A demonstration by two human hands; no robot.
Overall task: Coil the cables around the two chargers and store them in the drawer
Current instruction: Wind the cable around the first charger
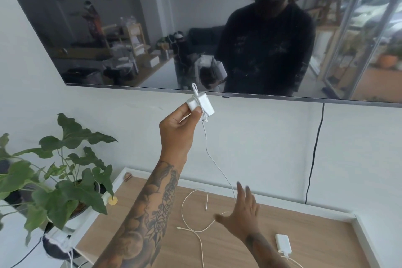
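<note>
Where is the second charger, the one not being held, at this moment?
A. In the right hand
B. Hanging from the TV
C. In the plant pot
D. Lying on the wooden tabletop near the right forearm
D: the second charger lies flat on the wooden tabletop, while the left hand holds the other charger up.

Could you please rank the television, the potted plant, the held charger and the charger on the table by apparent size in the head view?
1. television
2. potted plant
3. and 4. held charger and charger on the table: they look alike, and their differing distance from the camera leaves the order unsure.
</note>
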